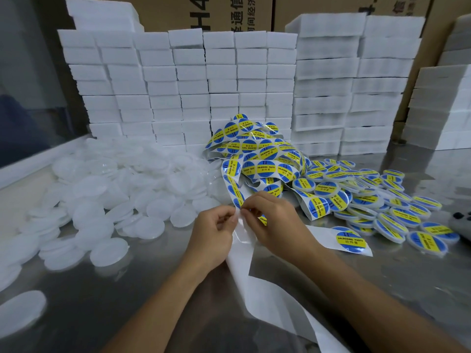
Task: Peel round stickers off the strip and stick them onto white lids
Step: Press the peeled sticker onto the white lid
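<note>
Both hands meet over the middle of the steel desk, fingers curled and pinching the sticker strip between them. Her or his left hand nips the bare white backing at its edge, while the right hand pinches a blue-and-yellow round sticker right at the same spot; whether it has lifted off the backing I cannot tell, the fingers cover it.

From the hands the emptied backing runs down toward the near edge of the desk, and the full strip rises behind them into a loose tangled heap, printed "SOLDERING PASTE". One cut piece of strip with a single sticker lies flat just right of the right wrist.

To the left spreads a wide pile of plain white lids, spilling toward the near left corner, with one lone lid well apart at the edge. To the right lie the lids already stickered, overlapping in a slanted pile that touches the strip heap. A dark object pokes in at the far right; too little shows to name it.

Behind everything stands a wall of stacked white foam blocks, closing off the back of the desk, with brown cartons above them.
</note>
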### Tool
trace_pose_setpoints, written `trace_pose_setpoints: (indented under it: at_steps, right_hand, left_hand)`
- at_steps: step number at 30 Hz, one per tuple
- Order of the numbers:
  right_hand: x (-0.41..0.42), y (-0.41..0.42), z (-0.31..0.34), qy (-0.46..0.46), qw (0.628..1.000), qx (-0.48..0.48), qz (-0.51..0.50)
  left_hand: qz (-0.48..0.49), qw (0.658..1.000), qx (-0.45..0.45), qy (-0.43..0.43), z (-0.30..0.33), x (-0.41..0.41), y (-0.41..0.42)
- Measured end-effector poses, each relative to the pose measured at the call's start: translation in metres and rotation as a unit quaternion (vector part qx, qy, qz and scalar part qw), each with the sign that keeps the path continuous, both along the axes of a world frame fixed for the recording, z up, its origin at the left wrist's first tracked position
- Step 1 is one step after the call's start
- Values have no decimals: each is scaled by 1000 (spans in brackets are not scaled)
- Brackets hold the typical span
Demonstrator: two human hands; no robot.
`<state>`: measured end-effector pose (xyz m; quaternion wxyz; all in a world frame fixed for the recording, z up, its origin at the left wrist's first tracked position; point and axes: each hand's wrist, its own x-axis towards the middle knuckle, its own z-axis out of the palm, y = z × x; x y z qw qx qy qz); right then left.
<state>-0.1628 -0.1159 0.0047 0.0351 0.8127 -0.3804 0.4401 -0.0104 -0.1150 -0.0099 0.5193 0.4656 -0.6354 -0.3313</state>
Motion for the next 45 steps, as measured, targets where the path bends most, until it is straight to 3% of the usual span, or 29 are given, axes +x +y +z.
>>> trace_pose_setpoints:
  at_steps: [9,16,20,24,27,29,36,40,45]
  right_hand:
    - [0,-1,-3,6,998,65,-20]
    - [-2,-3,-8,-19,995,95,-29]
    - [-4,-8,-8,-143,975,158,-56]
    - [-17,-18,-5,-296,914,254,-108]
    - [-25,-19,-1,-420,851,305,-80]
    - [-26,-18,1,-447,839,303,-68]
    - [-14,-8,9,-453,844,285,-4]
    - [-13,-5,8,-442,854,274,-1]
    - [-13,-4,8,-429,862,269,-17]
  left_hand:
    - [10,999,-7,-44,-4,2,-1]
    - [-3,1000,7,-14,-4,0,-1]
    - [16,1000,22,-4,-5,2,-3]
    - [32,999,25,-20,-5,5,-3]
    - [64,996,10,-56,-8,7,-4]
    - [80,992,-10,-98,-9,8,-4]
    - [148,954,-71,-251,-8,19,-5]
    - [113,918,-33,-378,-6,24,-5]
    - [130,915,-42,-380,-7,25,-5]
